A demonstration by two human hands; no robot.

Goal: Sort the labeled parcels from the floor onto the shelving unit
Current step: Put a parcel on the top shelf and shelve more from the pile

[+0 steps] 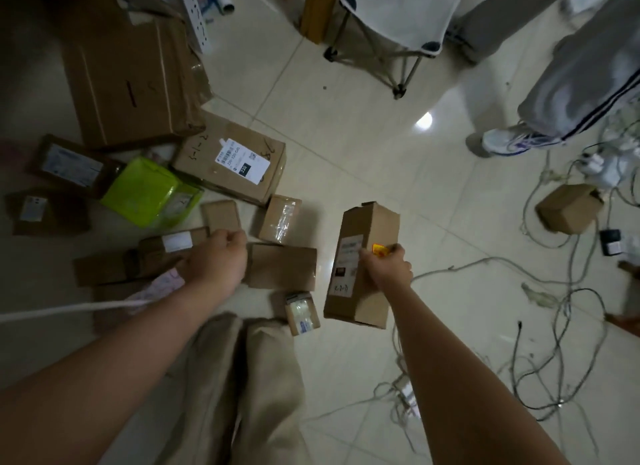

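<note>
The sorting is looking barely begun, judging from this view: the parcels are all sitting on the tiled floor (346, 135), and no shelving unit is showing anywhere in the frame, so nothing can be counted as shelved. A large brown box (128, 83) is lying in the upper left. Below it a labelled box (232, 159) is lying with its white sticker facing up, and a green bag (145, 191) is resting left of centre. Several smaller cartons are clustering in the middle, including a small taped parcel (301, 312) near the person's knees. Another small box (568, 208) is sitting apart at the right edge among loose cables (554, 326).

The parcel being dealt with is the long box (372, 222), right of centre. Its long axis is running from the lower middle up toward the top of the frame, leaning slightly right, with an open flap at the upper end and its label facing left and up. The right hand (388, 267) is curling closed around a small yellow object (378, 249) and holding it against that label (possibly a marker or scanner, too small to tell).

The left hand (216, 256) is hovering with curled fingers at the end of a flat parcel (166, 248) with a white label. Whether it is actually gripping anything cannot be told.

Another person's leg (571, 83) is showing in the upper right.
</note>
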